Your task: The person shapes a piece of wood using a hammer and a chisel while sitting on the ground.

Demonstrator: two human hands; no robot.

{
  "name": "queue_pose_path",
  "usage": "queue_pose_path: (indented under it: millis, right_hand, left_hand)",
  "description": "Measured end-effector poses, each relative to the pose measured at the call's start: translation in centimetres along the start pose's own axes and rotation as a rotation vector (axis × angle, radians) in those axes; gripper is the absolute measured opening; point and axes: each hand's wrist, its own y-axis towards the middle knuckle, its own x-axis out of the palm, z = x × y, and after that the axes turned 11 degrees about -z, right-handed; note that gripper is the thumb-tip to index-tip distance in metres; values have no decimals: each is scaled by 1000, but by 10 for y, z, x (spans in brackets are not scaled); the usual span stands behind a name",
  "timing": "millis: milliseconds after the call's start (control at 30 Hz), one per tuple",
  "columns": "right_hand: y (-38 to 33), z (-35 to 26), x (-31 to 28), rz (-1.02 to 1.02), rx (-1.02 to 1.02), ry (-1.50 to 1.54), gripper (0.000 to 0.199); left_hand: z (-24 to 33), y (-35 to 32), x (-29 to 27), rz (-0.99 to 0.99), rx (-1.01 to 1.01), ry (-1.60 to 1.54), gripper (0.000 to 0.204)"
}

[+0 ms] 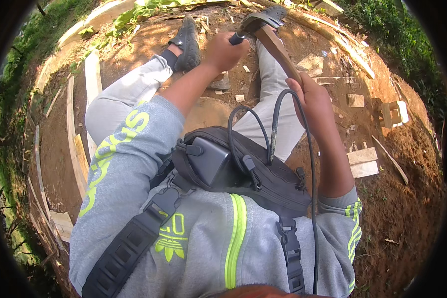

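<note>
Left hand (226,51) closed in fist round dark handle (236,39); curved metal head (255,21) just beyond fist, by far end of wooden bar (279,53). Contact there: cannot tell. Right hand (315,101) wrapped round bar's near end. Bar slanted over right trouser leg (272,84), toward dirt ground's (397,218) far edge.

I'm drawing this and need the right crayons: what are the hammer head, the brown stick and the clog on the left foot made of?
Hammer head: probably metal, grey and slightly shiny.
Brown stick: seems wood, fairly smooth, by its brown colour and flat sides.
Clog: maybe rubber or foam, matte, by its moulded shape.
</note>
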Motion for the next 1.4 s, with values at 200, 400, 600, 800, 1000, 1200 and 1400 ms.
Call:
queue_pose_path:
  millis: [200,400,600,800,1000,1200,1400]
  right_hand:
    - [-6,-16,0,117,24,405,41]
    - [-5,-22,-9,66,34,439,41]
    - [3,-17,-13,102,51,377,40]
    - [3,-16,2,-2,11,168,40]
    - [4,-15,15,24,-26,10,45]
    - [-3,-22,18,65,42,695,45]
    - [-15,-17,23,119,14,738,44]
  left_hand:
    - [-4,-5,2,-11,-14,-42,30]
    - [-6,-11,3,-18,14,-73,31]
    - [-5,-10,2,-14,-27,-72,31]
    - [-14,0,1,30,34,-40,30]
    - [-15,-6,9,-8,28,-57,31]
    - [-13,-11,6,0,21,-29,31]
    - [-21,-8,-5,6,-3,-77,31]
